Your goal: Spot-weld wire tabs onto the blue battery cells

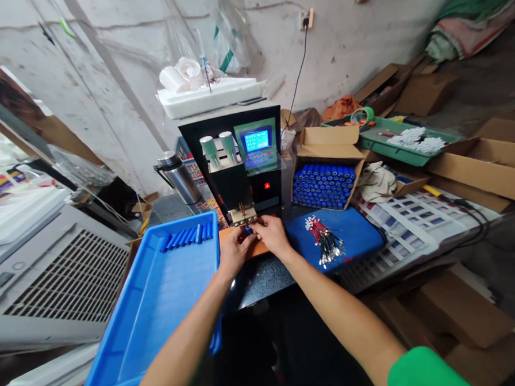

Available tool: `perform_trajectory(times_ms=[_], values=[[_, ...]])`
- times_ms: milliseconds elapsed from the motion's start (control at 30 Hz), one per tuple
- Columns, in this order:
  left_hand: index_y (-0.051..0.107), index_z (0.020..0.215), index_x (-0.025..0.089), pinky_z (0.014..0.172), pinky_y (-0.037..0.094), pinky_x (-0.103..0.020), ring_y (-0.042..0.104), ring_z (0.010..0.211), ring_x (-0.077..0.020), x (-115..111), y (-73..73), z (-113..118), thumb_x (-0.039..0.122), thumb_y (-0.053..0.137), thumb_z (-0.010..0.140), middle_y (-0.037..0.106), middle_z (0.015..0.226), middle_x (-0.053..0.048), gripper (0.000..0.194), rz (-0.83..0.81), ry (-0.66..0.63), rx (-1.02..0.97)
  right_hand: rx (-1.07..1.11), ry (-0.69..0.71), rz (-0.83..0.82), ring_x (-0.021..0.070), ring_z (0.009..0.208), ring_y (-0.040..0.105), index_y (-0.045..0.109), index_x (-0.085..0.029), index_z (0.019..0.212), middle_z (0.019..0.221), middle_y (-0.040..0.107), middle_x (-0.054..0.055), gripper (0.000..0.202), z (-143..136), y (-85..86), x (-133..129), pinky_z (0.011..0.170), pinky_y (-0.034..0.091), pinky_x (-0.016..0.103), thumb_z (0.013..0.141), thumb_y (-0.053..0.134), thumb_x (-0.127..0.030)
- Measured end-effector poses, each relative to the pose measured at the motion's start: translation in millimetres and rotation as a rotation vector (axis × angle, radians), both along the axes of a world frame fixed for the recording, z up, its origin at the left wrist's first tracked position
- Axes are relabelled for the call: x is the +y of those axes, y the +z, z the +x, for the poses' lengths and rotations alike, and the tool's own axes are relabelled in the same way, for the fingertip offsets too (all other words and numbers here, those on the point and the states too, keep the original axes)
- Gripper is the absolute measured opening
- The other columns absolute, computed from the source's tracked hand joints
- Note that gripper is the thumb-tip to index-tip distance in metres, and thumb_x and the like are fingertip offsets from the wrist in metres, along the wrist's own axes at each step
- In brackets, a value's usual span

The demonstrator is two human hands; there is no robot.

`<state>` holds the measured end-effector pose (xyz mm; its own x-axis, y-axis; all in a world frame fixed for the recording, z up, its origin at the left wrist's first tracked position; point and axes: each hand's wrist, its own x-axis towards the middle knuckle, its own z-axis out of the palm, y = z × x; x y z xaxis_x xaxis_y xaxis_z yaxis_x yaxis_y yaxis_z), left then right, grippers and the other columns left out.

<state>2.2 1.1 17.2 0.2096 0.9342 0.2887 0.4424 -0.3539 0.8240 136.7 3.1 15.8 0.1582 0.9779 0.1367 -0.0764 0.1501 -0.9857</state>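
Observation:
A spot welder [229,183] with a lit screen stands before me, two green-and-silver cylinders on its head. Under its electrodes a blue cylindrical battery cell [248,230] shows between my fingers, mostly covered by them. My left hand [234,250] is closed around the cell from the left. From the other side, my right hand [272,234] pinches its fingers together right by the cell's end; what they grip is too small to make out. Both hands are over an orange board [260,247] at the welder's foot.
To the left, a blue tray [160,313] contains a row of blue cells [187,237]. On a blue pad [358,234] at right lies a bundle of red and black wire leads [324,238]. Behind it, a cardboard box [329,136] is packed with cells. A steel flask [181,179] stands beside the welder.

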Motion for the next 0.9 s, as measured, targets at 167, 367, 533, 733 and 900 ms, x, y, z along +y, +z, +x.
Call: perform_trajectory(times_ms=[167,367,533,733,900], values=[[0.069,0.089,0.015,0.062,0.044,-0.025,0.056,0.065,-0.0151,-0.6,1.0,0.4,0.036,0.063,0.079,0.067,0.073,-0.001,0.023,0.000,0.007,0.002,0.009,0.009,-0.003,0.0113,0.048,0.046,0.056,-0.019,0.058,0.051,0.053,-0.003,0.031,-0.1,-3.2,1.5,0.046,0.033,0.022,0.073,0.065,-0.045],[0.070,0.096,0.015,0.061,0.043,-0.025,0.055,0.064,-0.0141,-0.6,-2.1,0.1,0.036,0.063,0.080,0.068,0.077,-0.001,0.026,-0.023,0.000,-0.020,0.023,0.016,0.007,0.0111,0.047,0.045,0.057,-0.019,0.060,0.052,0.053,-0.004,0.030,-0.5,-6.1,2.1,0.046,0.033,0.022,0.072,0.065,-0.045],[0.069,0.098,0.016,0.065,0.044,-0.026,0.057,0.068,-0.0153,0.9,-5.5,-1.1,0.038,0.063,0.081,0.069,0.080,-0.002,0.029,-0.029,-0.013,-0.026,0.037,0.016,0.006,0.0116,0.048,0.046,0.058,-0.019,0.062,0.052,0.054,-0.003,0.029,-0.8,-7.2,1.5,0.046,0.033,0.023,0.072,0.066,-0.045],[0.068,0.098,0.016,0.065,0.045,-0.026,0.059,0.069,-0.0153,0.4,-4.3,1.1,0.034,0.062,0.080,0.069,0.082,-0.002,0.026,-0.020,-0.030,-0.039,0.027,0.023,0.007,0.0131,0.051,0.049,0.057,-0.020,0.063,0.052,0.053,-0.003,0.029,-0.4,-6.3,1.4,0.046,0.034,0.022,0.073,0.065,-0.046],[0.066,0.098,0.015,0.066,0.045,-0.026,0.058,0.070,-0.0149,0.4,-5.8,-0.5,0.032,0.058,0.083,0.068,0.082,-0.003,0.024,0.007,-0.032,0.015,-0.073,0.023,-0.012,0.0135,0.052,0.053,0.061,-0.020,0.069,0.054,0.057,-0.003,0.031,2.5,-8.2,-1.2,0.048,0.037,0.021,0.077,0.063,-0.049]])
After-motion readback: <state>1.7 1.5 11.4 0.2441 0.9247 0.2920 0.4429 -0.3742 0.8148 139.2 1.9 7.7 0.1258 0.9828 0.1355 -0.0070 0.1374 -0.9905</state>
